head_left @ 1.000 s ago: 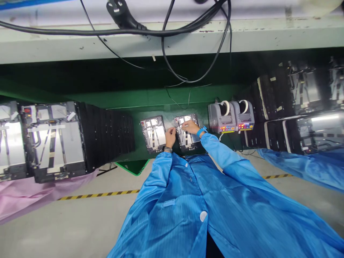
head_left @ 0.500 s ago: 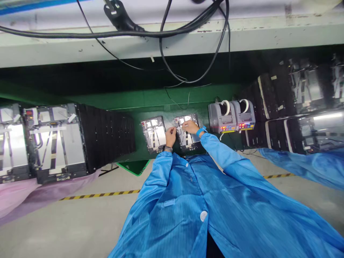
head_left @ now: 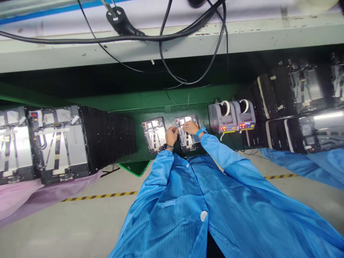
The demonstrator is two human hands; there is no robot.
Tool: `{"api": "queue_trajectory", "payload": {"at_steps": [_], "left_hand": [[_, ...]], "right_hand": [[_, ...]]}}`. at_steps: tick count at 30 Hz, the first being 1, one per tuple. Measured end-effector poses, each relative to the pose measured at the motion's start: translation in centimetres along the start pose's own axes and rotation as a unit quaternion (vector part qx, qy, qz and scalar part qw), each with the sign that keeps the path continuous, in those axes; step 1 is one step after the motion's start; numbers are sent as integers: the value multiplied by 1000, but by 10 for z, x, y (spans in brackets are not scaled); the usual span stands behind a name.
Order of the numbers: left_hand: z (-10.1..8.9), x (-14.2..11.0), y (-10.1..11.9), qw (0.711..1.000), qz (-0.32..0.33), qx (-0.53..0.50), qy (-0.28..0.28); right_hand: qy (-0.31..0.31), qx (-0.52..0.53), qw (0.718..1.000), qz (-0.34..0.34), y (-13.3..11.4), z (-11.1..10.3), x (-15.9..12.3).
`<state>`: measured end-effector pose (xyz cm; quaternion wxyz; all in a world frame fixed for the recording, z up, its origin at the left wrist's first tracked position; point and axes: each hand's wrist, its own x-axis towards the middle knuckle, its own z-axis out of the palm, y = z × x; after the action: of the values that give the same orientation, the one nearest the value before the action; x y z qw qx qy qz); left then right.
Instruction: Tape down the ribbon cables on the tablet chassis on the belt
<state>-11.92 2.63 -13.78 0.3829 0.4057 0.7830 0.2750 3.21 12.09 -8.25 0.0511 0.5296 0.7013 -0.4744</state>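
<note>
My left hand (head_left: 171,136), fingers pinched, is at the left edge of the right-hand flat electronic unit (head_left: 189,141), a black-framed panel with silver plates and dark strips. Over that unit's upper part, my right hand (head_left: 191,127) also has its fingertips pinched, close to the left fingertips. A pale sliver shows between the two hands, too small to name. Left of them, a second similar electronic unit (head_left: 154,138) lies on the green bench (head_left: 137,143). Two grey tape dispensers (head_left: 222,118) with white rolls and lit red displays stand to the right.
Stacks of black units (head_left: 110,136) rise on the left, more black stacks (head_left: 279,134) on the right. A white shelf edge (head_left: 80,53) with hanging black cables (head_left: 185,34) crosses overhead. Other people's pink sleeve (head_left: 72,190) and blue sleeve (head_left: 303,165) show at the sides.
My left hand has shifted slightly right, and my fingertips remain close together over the right-hand unit. The view has moved a little; both units lie in the same places.
</note>
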Motion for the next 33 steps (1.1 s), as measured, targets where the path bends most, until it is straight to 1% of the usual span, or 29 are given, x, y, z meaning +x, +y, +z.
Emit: {"api": "queue_trajectory", "payload": {"at_steps": [4, 7, 9, 11, 14, 16, 17, 18, 19, 20, 22, 23, 24, 25, 27, 29, 33], "left_hand": [[-4, -3, 22, 988, -17, 155, 3], [-1, -8, 39, 973, -24, 229, 15], [3, -10, 49, 967, -26, 253, 21], [5, -11, 55, 964, -33, 263, 24], [4, -15, 56, 965, -37, 257, 30], [2, -23, 52, 969, -11, 243, 49], [2, -30, 49, 970, 14, 236, 63], [2, -38, 45, 969, 48, 232, 72], [3, -47, 42, 966, 92, 232, 70], [5, -57, 39, 960, 144, 236, 53], [13, -74, 33, 935, 249, 254, -20], [18, -81, 32, 918, 287, 266, -59], [23, -86, 31, 905, 310, 279, -89], [28, -90, 30, 895, 317, 293, -110], [35, -91, 29, 889, 303, 318, -127], [39, -89, 29, 889, 286, 333, -128], [40, -87, 30, 893, 280, 326, -131]], "right_hand": [[8, -15, 999, 39, -5, -1, -2], [15, -15, 997, 80, -8, -1, -2], [25, -10, 995, 100, -8, -2, -3], [35, -6, 994, 104, -4, -4, -4], [63, 6, 992, 112, 8, -4, -6], [100, 16, 987, 122, 18, -2, -7], [120, 20, 985, 125, 23, 0, -7], [136, 22, 982, 127, 28, 2, -7], [146, 21, 981, 127, 31, 5, -7], [153, 20, 980, 126, 34, 7, -8], [158, 18, 979, 125, 38, 11, -8], [161, 17, 979, 124, 39, 13, -8], [164, 15, 979, 123, 40, 14, -8], [166, 12, 979, 120, 40, 15, -8], [170, 3, 979, 114, 40, 15, -9], [169, -4, 979, 113, 38, 15, -10], [158, -34, 979, 125, 32, 12, -15]]}}
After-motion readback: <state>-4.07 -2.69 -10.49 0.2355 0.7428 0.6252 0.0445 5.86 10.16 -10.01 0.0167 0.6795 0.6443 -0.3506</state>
